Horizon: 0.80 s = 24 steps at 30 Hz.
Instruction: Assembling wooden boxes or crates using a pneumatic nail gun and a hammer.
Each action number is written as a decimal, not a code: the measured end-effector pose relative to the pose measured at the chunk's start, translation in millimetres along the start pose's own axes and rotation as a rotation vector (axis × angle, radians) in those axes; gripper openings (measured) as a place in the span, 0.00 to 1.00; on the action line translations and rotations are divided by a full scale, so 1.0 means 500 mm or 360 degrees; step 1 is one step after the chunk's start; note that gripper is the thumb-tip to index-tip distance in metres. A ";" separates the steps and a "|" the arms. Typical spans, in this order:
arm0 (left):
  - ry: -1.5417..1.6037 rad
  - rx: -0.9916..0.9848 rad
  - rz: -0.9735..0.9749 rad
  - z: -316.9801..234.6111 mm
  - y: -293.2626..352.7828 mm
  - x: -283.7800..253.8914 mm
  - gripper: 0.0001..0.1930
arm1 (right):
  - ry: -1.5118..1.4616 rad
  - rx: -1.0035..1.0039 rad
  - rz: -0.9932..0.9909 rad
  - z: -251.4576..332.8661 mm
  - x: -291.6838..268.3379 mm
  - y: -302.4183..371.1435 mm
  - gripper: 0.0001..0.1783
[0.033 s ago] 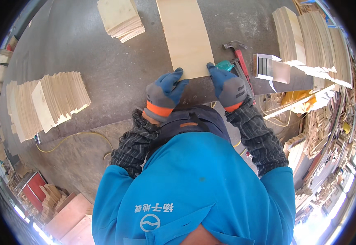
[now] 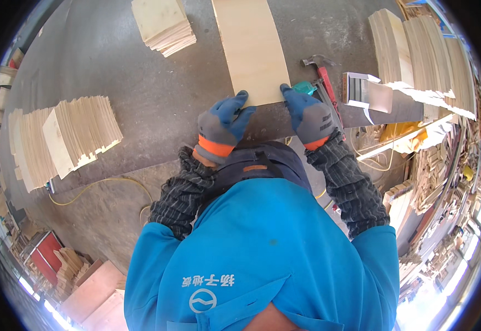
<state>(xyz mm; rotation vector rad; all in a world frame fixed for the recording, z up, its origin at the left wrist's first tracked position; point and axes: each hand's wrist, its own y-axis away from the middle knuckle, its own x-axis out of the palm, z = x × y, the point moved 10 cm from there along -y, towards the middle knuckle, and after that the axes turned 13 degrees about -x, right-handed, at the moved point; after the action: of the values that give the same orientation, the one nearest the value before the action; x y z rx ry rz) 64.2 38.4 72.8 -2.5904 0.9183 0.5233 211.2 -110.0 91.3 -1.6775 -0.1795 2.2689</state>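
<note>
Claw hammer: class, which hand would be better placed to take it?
Likely the right hand: it is nearer the claw hammer; the left hand is at the left edge of the wooden board.

2 arms [image 2: 181, 199] forward | left hand [image 2: 224, 120] gloved, angled inward | right hand [image 2: 308, 118] likewise

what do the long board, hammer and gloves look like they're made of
Long board: probably wood or plywood, unpainted; pale tan, faint grain, matte.
Hammer: likely a bare steel head, dull grey; red handle, plastic or rubber, can't tell.
Gloves: seemingly grey knit fabric with blue rubbery-coated fingers, judging by the colour change.
</note>
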 end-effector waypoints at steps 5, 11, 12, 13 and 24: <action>-0.0024 -0.0089 0.0067 0.004 -0.005 0.008 0.16 | -0.0201 0.0106 0.0045 -0.032 0.009 0.005 0.30; -0.0068 -0.0076 0.0112 0.010 -0.008 0.014 0.15 | -0.0303 0.0107 0.0038 -0.039 0.012 0.007 0.30; -0.0091 -0.0044 0.0055 0.009 -0.009 0.008 0.15 | -0.0445 0.0112 -0.0004 -0.043 0.010 0.010 0.30; -0.0090 -0.0043 0.0101 0.011 -0.009 0.014 0.15 | -0.0636 0.0115 -0.0001 -0.046 0.017 0.015 0.30; -0.0072 0.0044 -0.0013 0.011 -0.005 0.002 0.16 | 0.0188 0.0865 0.0333 -0.226 0.195 0.279 0.54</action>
<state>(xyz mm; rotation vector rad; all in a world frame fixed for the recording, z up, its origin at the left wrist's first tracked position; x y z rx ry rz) 65.3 41.9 67.8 -2.5454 0.8939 0.5608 268.4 -219.7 -71.0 -1.5724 0.6105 2.0831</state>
